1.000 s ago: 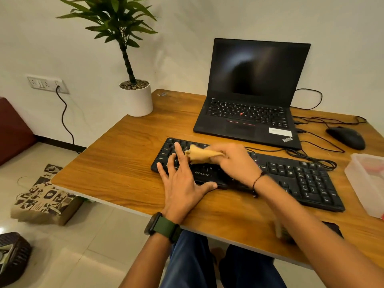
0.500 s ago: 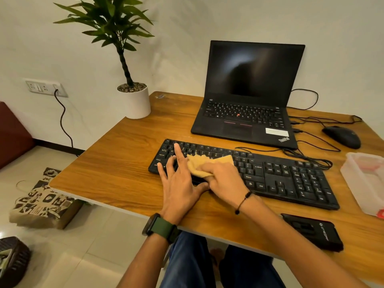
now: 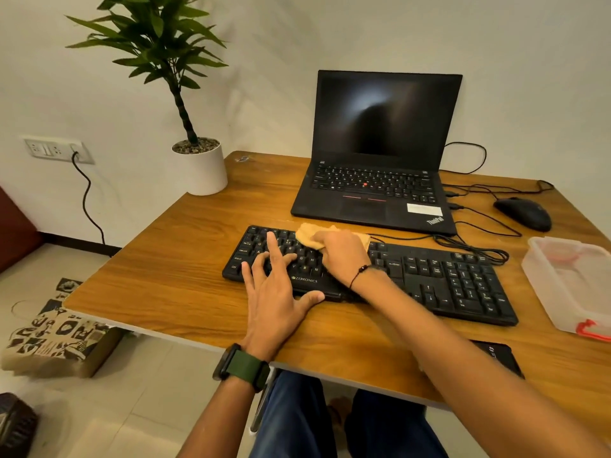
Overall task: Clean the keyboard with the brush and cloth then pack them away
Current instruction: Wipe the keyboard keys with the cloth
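The keyboard (image 3: 413, 276) is black with white lettering; the cloth (image 3: 309, 238) on it is tan. The table (image 3: 172, 276) shows orange-brown wood grain. The laptop (image 3: 377, 166) and mouse (image 3: 524, 213) are black, the plant pot (image 3: 201, 170) white, the watch strap (image 3: 246, 366) dark green, and the box (image 3: 568, 282) clear with a red clip.

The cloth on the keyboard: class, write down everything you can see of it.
The cloth is tan, soft-looking fabric, bunched rather than spread flat. It lies on the far left part of the black keyboard, over its upper key rows. The right hand lies on top of it and hides its middle, so only its left corner and a strip on the right show. The left hand rests on the keys beside it, apart from it. The cloth's underside cannot be seen.
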